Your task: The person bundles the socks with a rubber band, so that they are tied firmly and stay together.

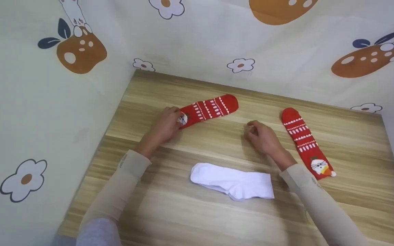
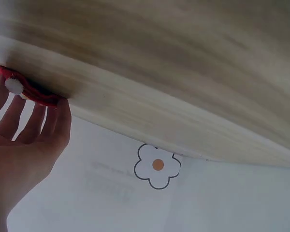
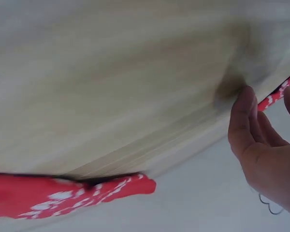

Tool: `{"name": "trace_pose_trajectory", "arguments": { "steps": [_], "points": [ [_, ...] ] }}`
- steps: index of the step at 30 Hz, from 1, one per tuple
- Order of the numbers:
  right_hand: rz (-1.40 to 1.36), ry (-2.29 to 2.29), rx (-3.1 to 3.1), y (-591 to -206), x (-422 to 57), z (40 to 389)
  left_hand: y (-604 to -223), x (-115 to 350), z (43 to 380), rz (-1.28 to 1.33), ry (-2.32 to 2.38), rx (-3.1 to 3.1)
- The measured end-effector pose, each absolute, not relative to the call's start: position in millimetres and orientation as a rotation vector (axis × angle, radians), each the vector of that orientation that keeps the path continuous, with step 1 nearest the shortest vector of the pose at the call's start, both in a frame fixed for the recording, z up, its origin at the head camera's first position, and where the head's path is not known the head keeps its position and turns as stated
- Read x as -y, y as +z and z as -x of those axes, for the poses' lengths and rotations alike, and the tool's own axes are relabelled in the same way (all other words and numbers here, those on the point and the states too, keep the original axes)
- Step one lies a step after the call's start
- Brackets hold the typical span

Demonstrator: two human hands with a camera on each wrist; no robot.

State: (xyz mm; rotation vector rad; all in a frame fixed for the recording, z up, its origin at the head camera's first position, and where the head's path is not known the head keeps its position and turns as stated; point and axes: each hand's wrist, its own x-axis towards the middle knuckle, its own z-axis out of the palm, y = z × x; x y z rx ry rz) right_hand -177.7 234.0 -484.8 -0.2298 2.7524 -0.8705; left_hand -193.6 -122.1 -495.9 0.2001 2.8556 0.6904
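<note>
My left hand [image 1: 167,123] is at the cuff end of a red sock [image 1: 214,108] with white patterns, lying flat at the back left. The left wrist view shows its thumb and fingers about the cuff, next to a white pompom [image 2: 13,86]. Between the two red socks, my right hand [image 1: 262,137] hovers low near the tabletop, fingers loosely bent and holding nothing. A matching red sock [image 1: 299,136] lies to its right, toe pointing away, with an animal face [image 1: 318,166] near the cuff. White socks [image 1: 233,180], apparently stacked, lie nearer me, toe to the left.
All the socks lie on a wood-grain tabletop [image 1: 169,212]. Pale walls with printed fruit, rabbits and flowers [image 1: 240,65] rise along its left, back and right edges. Part of a faint round outline shows beside the right forearm [image 1: 323,208].
</note>
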Motion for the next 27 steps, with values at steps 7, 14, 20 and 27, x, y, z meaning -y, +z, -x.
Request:
{"name": "trace_pose_trajectory", "arguments": {
  "steps": [7, 14, 20, 27],
  "points": [
    [0.335, -0.828, -2.773, -495, -201, 228, -499, 121, 180, -0.216, 0.658, -2.877],
    [0.43, -0.658, -2.842, -490, -175, 249, -485, 118, 164, -0.234, 0.744, -2.707],
    [0.428, -0.635, -2.819, -487, -164, 240, -484, 117, 166, -0.261, 0.909, -2.597],
    [0.553, -0.7, -2.785, -489, -142, 192, -480, 118, 209, -0.298, 1.008, -2.647]
  ]
}}
